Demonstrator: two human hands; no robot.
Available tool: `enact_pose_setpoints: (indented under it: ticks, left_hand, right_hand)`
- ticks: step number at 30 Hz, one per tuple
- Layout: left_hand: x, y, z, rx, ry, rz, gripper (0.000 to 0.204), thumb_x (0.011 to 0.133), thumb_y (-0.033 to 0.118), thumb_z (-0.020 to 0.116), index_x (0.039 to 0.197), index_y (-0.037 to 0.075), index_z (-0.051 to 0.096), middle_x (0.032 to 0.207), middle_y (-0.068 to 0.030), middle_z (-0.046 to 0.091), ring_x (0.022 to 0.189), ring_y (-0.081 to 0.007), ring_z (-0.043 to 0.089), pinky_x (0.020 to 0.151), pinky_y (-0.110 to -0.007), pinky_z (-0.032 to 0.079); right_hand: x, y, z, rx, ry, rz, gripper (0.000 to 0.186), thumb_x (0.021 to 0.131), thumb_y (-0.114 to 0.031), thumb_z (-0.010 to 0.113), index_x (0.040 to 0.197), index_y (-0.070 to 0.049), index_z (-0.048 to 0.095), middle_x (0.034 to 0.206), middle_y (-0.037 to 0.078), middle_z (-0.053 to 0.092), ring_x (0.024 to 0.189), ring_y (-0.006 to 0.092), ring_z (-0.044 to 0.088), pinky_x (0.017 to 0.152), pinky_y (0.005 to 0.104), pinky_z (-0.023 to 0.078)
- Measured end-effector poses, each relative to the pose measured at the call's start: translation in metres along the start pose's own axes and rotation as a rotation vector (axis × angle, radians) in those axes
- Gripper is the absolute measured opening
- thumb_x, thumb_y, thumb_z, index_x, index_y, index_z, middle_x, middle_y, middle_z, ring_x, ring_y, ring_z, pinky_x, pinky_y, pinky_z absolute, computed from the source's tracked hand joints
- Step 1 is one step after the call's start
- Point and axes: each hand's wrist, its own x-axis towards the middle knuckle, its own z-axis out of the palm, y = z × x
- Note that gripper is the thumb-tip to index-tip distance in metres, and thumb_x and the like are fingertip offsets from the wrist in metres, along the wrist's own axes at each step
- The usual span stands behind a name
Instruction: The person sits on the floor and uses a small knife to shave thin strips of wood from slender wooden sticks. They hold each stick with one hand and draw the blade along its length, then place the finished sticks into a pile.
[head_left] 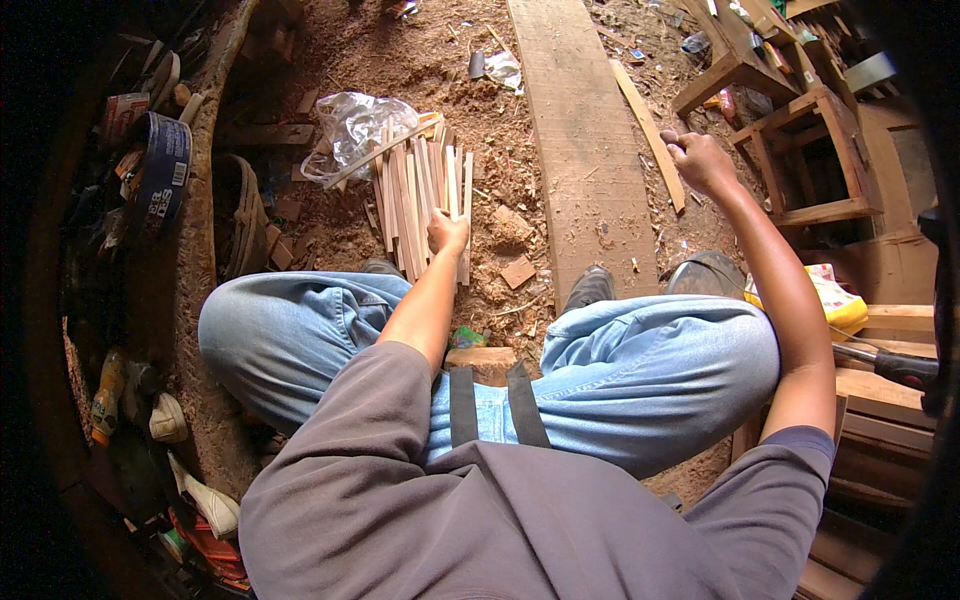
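Cluttered Floor (440, 60) Left Loose Strips Room to Slip

The sawdust-strewn floor took up most of the view, and a person in blue jeans (660, 360) sat over it with knees spread wide. A broad wooden plank (590, 150) ran away from the feet, and an open wooden frame (825, 213) stood to the right.

The pile of wooden strips (400, 195) lay on the floor beyond the left knee, its pieces roughly side by side but uneven at the ends. A long slat (645, 125) lay just beside the plank's right edge. A clear plastic bag (350, 125) was crumpled against the pile's far end, where a crosswise strip (395, 146) overlay the others.

The left hand (447, 232) was at the pile's right side, fingers curled against the wood; whether they had closed around a strip could not be told. The right hand (697, 162) was raised between the plank and the frame, its fingers clenched, with nothing clearly showing in them. A small wooden offcut (518, 271) sat near the pile.

Because nothing visible bound the strips, a sharp tug could have fanned them out. The crosswise strip or the bag might have caught and dragged neighbours along. Rough edges could also have splintered bare fingers, and a careless rightward swing might have knocked knuckles on the frame.
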Motion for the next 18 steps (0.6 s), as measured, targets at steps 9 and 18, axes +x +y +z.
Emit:
enact_pose_setpoints:
  ticks: [9, 18]
  left_hand:
    - [-0.0031, 0.0010, -0.0068, -0.009, 0.022, 0.063, 0.045, 0.082, 0.036, 0.074, 0.114, 0.009, 0.059, 0.107, -0.0145, 0.068, 0.099, -0.0347, 0.066, 0.084, -0.048, 0.052]
    - [-0.0014, 0.0066, -0.0038, -0.052, 0.013, -0.016, 0.028, 0.091, 0.032, 0.065, 0.108, 0.009, 0.066, 0.105, -0.0159, 0.072, 0.100, -0.0360, 0.068, 0.086, -0.048, 0.053]
  right_hand:
    - [-0.0048, -0.0097, -0.0104, -0.073, -0.037, 0.007, 0.037, 0.096, -0.032, 0.050, 0.128, -0.031, 0.067, 0.114, 0.015, 0.070, 0.101, 0.0343, 0.069, 0.088, 0.0454, 0.055]
    - [-0.0007, -0.0044, -0.0048, -0.059, -0.031, 0.010, 0.037, 0.095, -0.032, 0.050, 0.128, -0.031, 0.067, 0.112, 0.016, 0.071, 0.099, 0.0345, 0.069, 0.087, 0.0460, 0.055]
